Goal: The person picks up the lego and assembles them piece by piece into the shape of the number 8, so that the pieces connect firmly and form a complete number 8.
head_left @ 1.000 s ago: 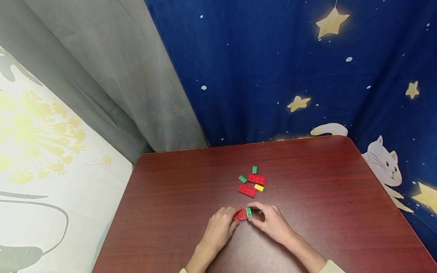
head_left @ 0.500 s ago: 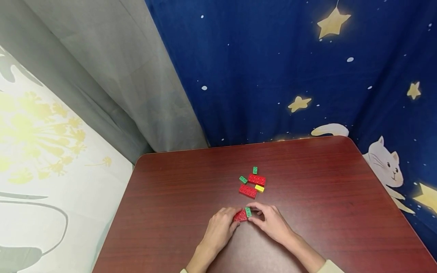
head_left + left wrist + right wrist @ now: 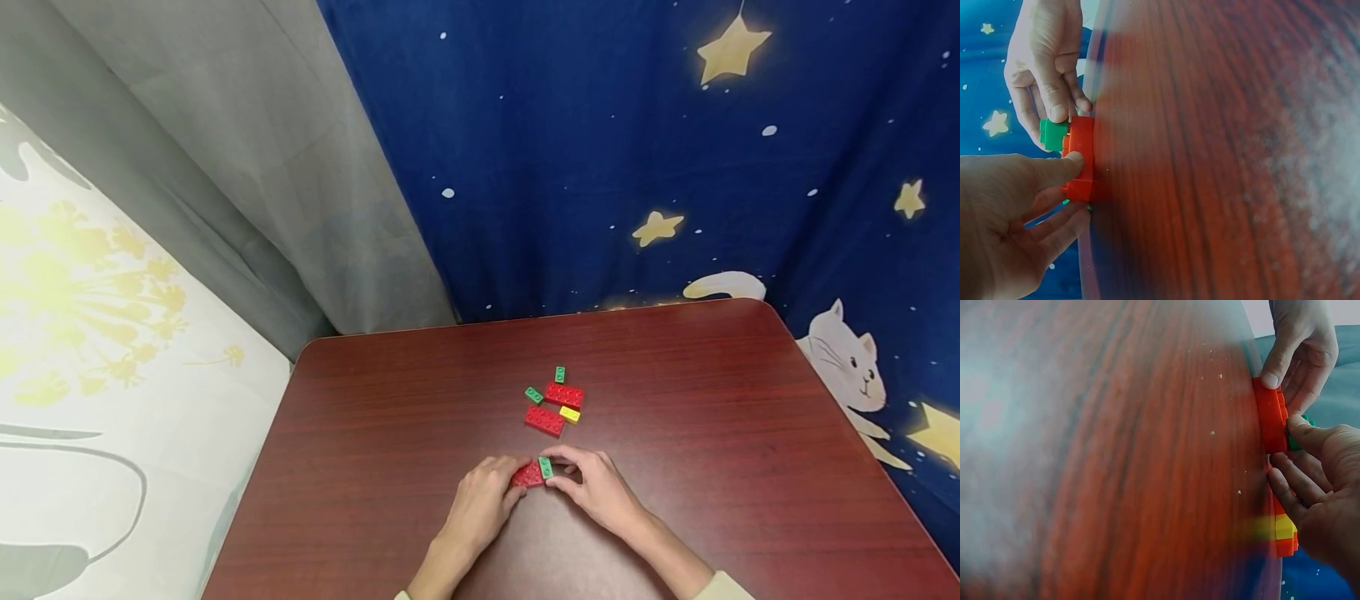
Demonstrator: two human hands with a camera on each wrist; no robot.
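Near the front of the table, my left hand [image 3: 482, 493] grips a red toy building brick [image 3: 527, 474] between thumb and fingers. In the left wrist view the red brick [image 3: 1085, 159] lies flat on the tabletop, its studs facing up. My right hand [image 3: 596, 486] pinches a small green two-stud brick [image 3: 545, 467] by its two ends. This green brick [image 3: 1055, 135] sits over the right end of the red one, crosswise, right at its studs. The left fingers cover part of the red brick.
Beyond the hands on the dark red wooden table [image 3: 390, 400] lie two red bricks, one nearer [image 3: 543, 420] and one farther [image 3: 564, 394]. Beside them are a yellow brick [image 3: 570, 414] and two small green bricks, one left [image 3: 533, 395] and one behind [image 3: 560, 374]. Curtains [image 3: 570, 167] hang behind.
Both hands stay in almost the same place on the red and green bricks. The green brick has shifted only very slightly; the other bricks have not moved.
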